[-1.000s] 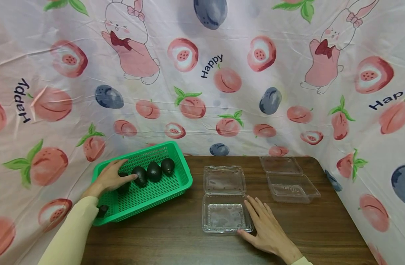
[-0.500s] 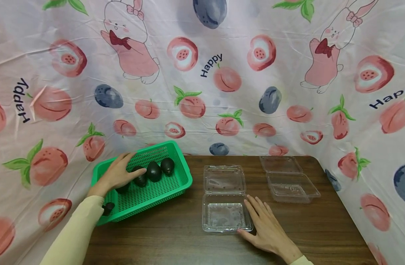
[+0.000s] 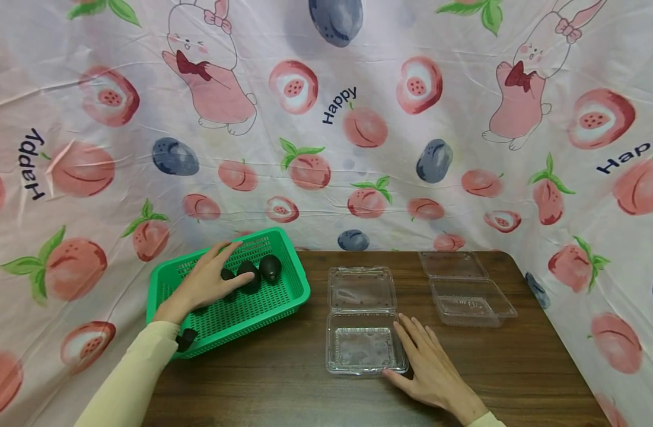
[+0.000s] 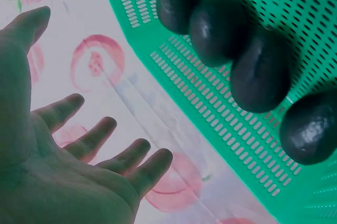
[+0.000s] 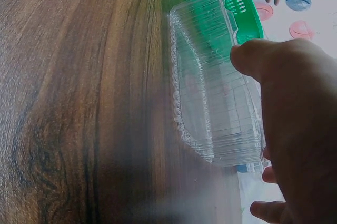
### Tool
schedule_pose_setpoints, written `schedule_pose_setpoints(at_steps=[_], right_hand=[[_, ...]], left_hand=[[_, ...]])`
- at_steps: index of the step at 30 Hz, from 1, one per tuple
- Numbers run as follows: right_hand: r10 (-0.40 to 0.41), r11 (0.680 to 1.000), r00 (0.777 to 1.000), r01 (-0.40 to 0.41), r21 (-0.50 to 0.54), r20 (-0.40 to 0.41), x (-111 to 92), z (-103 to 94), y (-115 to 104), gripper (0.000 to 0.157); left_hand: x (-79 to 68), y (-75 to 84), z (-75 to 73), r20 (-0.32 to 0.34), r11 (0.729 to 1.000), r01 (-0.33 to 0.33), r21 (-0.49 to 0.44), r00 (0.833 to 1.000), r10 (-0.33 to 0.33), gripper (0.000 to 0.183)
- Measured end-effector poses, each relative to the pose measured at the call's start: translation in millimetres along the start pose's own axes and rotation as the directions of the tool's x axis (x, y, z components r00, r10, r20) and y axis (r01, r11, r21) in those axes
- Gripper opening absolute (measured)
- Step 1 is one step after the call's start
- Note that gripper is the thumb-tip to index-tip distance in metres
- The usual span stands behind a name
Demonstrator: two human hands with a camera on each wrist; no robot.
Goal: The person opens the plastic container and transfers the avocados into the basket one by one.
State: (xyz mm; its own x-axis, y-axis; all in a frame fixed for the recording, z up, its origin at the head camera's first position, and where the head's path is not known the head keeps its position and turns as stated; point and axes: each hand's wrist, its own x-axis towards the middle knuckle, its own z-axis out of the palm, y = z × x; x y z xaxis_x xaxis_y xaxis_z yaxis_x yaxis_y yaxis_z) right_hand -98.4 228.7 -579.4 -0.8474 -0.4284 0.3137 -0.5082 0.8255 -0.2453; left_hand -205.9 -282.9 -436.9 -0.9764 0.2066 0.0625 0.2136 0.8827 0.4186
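Observation:
Above the green plastic basket [image 3: 300, 267], my left hand [image 3: 209, 283] reaches with spread fingers and holds nothing. Several dark avocados [image 3: 270, 268] lie in a row inside it; in the head view this hand partly covers some of them. The left wrist view shows the avocados [image 4: 260, 71] apart from the spread left hand [image 4: 79, 168]. My right hand [image 3: 430, 369] rests with straight fingers along the right edge of a clear clamshell box [image 3: 362, 350], whose lid lies back. In the right wrist view, the thumb touches the rim of that box [image 5: 210, 97].
A second clear clamshell box [image 3: 467, 307] stands lid-back at the right rear of the brown wooden table [image 3: 273, 379]. Fruit-and-rabbit printed cloth [image 3: 315, 136] hangs at the back and on both sides.
My left hand has moved rightward over the basket, from the left avocados toward the middle ones. The right hand and the boxes have stayed in place.

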Motion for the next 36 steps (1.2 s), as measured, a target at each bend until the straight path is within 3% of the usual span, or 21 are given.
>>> schedule_pose_setpoints(at_steps=[15, 25, 36], right_hand=[[-0.005, 1.000, 1.000, 0.005, -0.015, -0.013, 2, 2.4, 0, 0.101], [-0.007, 1.000, 1.000, 0.007, -0.028, -0.016, 4, 3.6, 1, 0.100], [-0.013, 1.000, 1.000, 0.013, -0.016, -0.010, 4, 1.9, 0, 0.097]], left_hand=[[-3.2, 34.1, 20.2, -0.042, 0.993, -0.116, 0.031, 0.992, 0.117, 0.090], [-7.8, 65.5, 45.6, -0.093, 0.969, -0.235, 0.072, 0.966, 0.241, 0.086], [-19.1, 89.2, 75.0, -0.125, 0.950, -0.305, 0.068, 0.942, 0.311, 0.088]])
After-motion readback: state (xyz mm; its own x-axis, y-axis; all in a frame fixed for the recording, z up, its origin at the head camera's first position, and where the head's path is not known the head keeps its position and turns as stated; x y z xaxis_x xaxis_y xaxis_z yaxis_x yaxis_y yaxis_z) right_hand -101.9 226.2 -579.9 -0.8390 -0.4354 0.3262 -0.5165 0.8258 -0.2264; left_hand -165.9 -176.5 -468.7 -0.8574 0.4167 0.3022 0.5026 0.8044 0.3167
